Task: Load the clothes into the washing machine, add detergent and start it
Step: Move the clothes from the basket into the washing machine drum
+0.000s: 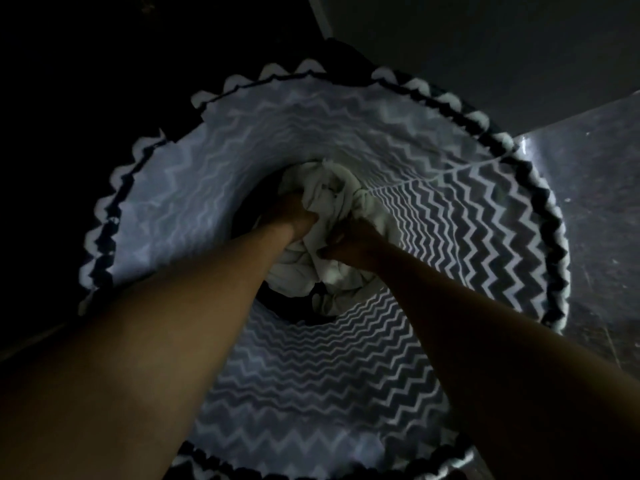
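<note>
— What's on your feed apart from the job itself?
— I see 1 round fabric hamper (460,216), and I'm looking straight down into it. Its inner wall carries a grey-and-white zigzag print, and the rim (535,181) is dark with white scalloped points.
— And around it?
— On the right I have a glossy dark floor (599,209) with faint scuffs. Beyond the hamper there's a plain grey surface (485,57); I can't tell what it is. The left side is too dark for me to read.
</note>
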Tool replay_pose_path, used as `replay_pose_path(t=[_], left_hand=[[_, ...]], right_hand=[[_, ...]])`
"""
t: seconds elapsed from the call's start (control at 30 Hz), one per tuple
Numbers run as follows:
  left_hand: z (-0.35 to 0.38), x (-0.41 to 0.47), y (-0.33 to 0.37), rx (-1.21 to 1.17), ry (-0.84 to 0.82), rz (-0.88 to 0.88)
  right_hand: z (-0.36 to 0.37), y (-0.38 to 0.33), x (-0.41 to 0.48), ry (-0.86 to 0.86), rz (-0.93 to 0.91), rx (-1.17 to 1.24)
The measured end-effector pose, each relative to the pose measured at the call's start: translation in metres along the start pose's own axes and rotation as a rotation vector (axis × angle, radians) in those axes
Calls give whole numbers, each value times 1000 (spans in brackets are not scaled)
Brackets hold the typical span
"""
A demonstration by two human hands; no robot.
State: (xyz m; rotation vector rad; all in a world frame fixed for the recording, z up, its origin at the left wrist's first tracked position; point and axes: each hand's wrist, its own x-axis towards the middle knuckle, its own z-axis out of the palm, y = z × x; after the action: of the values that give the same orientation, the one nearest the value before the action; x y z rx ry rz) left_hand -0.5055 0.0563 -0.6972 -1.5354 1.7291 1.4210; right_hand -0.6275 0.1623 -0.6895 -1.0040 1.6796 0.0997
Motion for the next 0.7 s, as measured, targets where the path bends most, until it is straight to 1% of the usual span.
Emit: replay_pose_path(t=[0.07,0.1,0.13,0.2,0.3,0.37,0.43,0.5,0.57,0.7], left_hand=[[-8,-12,8,-118,-15,-62],[-11,-22,14,-151,-21,-55],[-16,-32,21,-175,-16,-32],[-24,-54,33,-255,-23,2],[-40,-112,58,-387,-32,42],[-50,-145,67,-472,-32,63],[-64,-186,76,-549,-39,106],[-81,-224,88,-547,-53,159],[-98,-264,104,-543,-67,206],[-127,-346,139,-562,-75,313]], right_hand=[[-4,3,-11,248,52,174],[-7,3,-17,371,71,237],[-10,1,-26,427,93,295],[-15,-3,-44,410,85,328],[-32,-15,-80,355,3,242],[-42,-26,-110,320,-19,312],[-51,-32,-138,338,-88,448],[-61,-42,-176,355,-148,536],[-79,-64,-218,397,-188,537],[-108,-104,-298,452,-200,574]])
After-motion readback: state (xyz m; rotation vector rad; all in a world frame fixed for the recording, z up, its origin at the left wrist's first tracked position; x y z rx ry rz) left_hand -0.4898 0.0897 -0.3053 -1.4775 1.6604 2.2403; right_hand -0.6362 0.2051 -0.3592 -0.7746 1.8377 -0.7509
